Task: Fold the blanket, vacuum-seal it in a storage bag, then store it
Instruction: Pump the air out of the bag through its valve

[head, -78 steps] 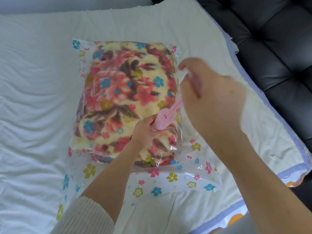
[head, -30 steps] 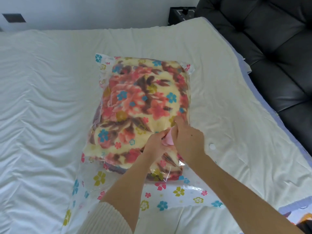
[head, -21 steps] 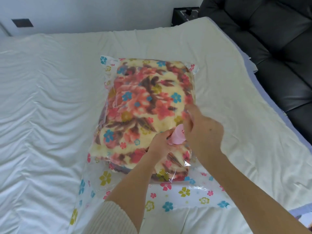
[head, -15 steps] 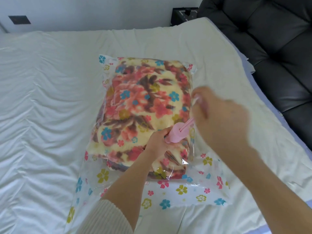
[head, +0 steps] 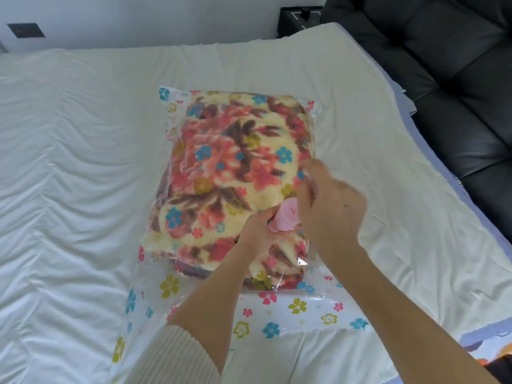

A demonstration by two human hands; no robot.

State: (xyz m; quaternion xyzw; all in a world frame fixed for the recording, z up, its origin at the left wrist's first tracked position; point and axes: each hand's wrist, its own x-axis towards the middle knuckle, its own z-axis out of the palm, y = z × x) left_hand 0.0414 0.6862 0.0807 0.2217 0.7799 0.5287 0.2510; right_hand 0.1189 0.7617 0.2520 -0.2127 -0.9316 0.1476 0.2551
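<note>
Bed: we look down on the bed (head: 69,162), which spreads from our left across most of the view.
Storage bag: the storage bag (head: 299,309) lies flat on the bed's middle, running lengthwise away from us.
Blanket: the blanket (head: 227,162) sits inside the bag, filling its far and middle parts.
Hand pump: the hand pump (head: 286,218) stands on the bag, over the blanket's near right part.
Left hand: our left hand (head: 257,231) grips the pump's base from the left.
Right hand: our right hand (head: 332,214), blurred, curls over the pump's top from the right.
Sofa: the sofa (head: 457,79) runs alongside the bed's right edge.
Box: a box (head: 300,19) stands behind the bed, left of the sofa.
</note>
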